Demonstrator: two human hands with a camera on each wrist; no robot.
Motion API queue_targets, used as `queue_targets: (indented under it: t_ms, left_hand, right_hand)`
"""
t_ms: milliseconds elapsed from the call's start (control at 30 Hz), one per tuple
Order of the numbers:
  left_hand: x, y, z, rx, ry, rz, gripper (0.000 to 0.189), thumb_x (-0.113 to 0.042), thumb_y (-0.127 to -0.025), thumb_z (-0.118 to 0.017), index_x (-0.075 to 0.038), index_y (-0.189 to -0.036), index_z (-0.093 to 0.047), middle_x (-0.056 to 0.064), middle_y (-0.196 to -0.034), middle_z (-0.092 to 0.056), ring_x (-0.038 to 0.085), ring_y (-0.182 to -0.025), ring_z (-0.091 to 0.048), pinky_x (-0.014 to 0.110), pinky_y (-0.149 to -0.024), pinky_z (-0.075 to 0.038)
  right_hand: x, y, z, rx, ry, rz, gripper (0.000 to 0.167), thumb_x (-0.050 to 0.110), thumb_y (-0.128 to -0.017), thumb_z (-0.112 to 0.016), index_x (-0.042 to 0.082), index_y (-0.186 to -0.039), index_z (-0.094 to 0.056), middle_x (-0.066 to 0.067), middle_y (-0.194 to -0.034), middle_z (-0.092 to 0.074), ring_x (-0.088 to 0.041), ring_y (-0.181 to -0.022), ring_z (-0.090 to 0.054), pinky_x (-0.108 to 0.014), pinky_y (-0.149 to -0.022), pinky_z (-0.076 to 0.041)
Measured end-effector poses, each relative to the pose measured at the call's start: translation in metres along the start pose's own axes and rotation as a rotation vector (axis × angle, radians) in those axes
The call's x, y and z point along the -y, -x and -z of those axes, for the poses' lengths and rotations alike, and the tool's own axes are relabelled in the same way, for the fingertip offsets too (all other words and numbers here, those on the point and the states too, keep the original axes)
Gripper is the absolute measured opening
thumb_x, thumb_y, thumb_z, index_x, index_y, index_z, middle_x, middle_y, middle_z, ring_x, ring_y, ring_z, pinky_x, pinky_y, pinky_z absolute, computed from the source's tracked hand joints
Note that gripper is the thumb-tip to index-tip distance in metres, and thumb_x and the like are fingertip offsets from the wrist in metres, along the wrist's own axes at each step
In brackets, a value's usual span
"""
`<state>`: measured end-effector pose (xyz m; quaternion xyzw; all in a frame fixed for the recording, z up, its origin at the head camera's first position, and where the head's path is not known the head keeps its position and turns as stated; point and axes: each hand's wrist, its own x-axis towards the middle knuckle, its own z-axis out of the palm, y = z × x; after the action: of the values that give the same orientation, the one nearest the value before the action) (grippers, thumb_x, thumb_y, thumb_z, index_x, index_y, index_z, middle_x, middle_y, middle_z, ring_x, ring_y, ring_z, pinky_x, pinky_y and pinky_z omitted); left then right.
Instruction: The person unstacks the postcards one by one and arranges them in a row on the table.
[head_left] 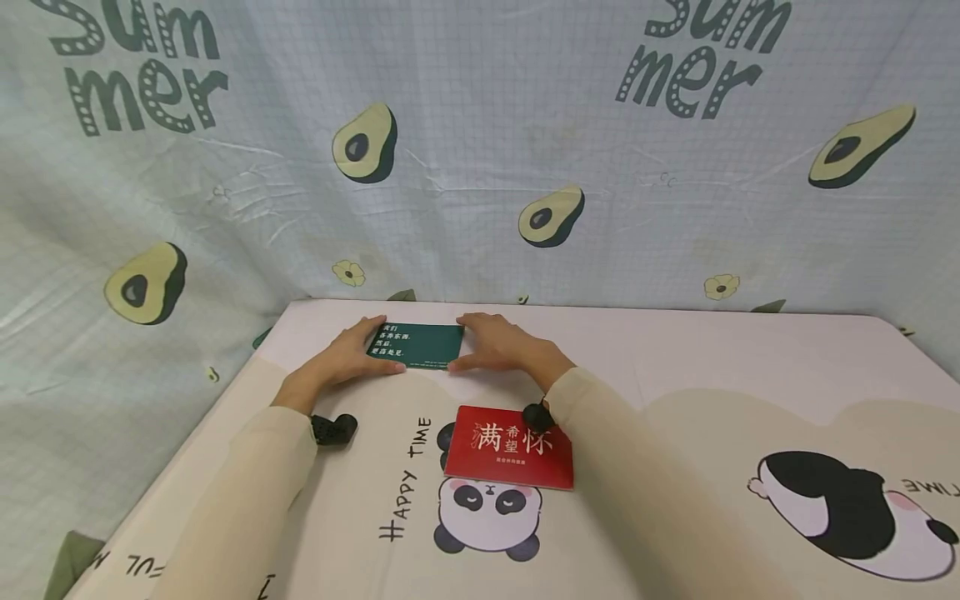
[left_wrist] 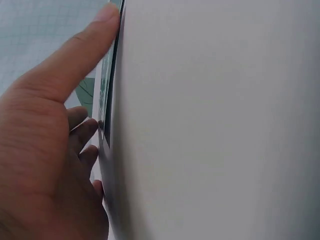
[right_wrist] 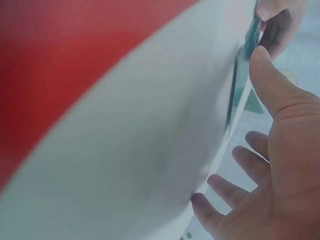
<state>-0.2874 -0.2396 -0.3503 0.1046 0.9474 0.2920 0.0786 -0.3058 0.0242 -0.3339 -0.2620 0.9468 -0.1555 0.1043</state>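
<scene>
A dark green card (head_left: 420, 346) with white Chinese writing lies near the table's far edge, between both hands. At its left end my left hand (head_left: 348, 354) holds it, the thumb along the near edge and the forefinger at the far corner. My right hand (head_left: 506, 343) grips the right end likewise; in the right wrist view its other fingers (right_wrist: 250, 160) are spread. Side-on in the left wrist view, the card (left_wrist: 106, 95) is a thin strip beside the left thumb. Close in front of the hands, a red card (head_left: 510, 458) with white and gold writing lies partly beneath the right wrist.
The pale table cover (head_left: 712, 358) bears panda drawings and lettering. Behind the table hangs a curtain (head_left: 450, 150) printed with avocados. A black wrist device sits on the left wrist (head_left: 333, 429) and another on the right wrist (head_left: 537, 417).
</scene>
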Motion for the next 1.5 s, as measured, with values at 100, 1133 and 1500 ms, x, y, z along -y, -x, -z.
queue_targets:
  t_ms: [100, 1133, 1500]
  left_hand:
    - [-0.003, 0.000, 0.001, 0.008, 0.016, 0.001, 0.103, -0.045, -0.078, -0.074, -0.002, -0.152, -0.016, 0.027, -0.154, -0.013, 0.045, -0.139, -0.015, 0.059, -0.110, -0.016]
    - [-0.096, 0.076, -0.037, 0.041, 0.046, -0.311, 0.101, -0.046, -0.070, -0.082, -0.023, -0.152, -0.027, 0.009, -0.156, -0.022, 0.033, -0.139, -0.026, 0.060, -0.101, -0.034]
    - [-0.105, 0.088, -0.067, 0.167, 0.081, -0.313, 0.100, -0.037, -0.068, -0.085, -0.017, -0.150, -0.032, 0.004, -0.152, -0.032, 0.027, -0.140, -0.025, 0.054, -0.102, -0.037]
  right_hand:
    - [-0.002, 0.004, 0.005, -0.014, -0.041, 0.012, 0.084, 0.049, -0.083, -0.069, 0.014, -0.150, -0.032, -0.007, -0.153, -0.031, -0.026, -0.138, -0.028, -0.045, -0.110, -0.028]
    - [-0.033, 0.146, 0.013, -0.057, -0.133, 0.147, 0.082, 0.042, -0.081, -0.074, 0.019, -0.149, -0.034, -0.003, -0.149, -0.035, -0.026, -0.136, -0.030, -0.044, -0.094, -0.047]
    - [-0.033, 0.182, -0.003, -0.033, -0.164, 0.127, 0.082, 0.051, -0.078, -0.073, 0.021, -0.146, -0.039, -0.001, -0.145, -0.039, -0.025, -0.133, -0.033, -0.042, -0.089, -0.051]
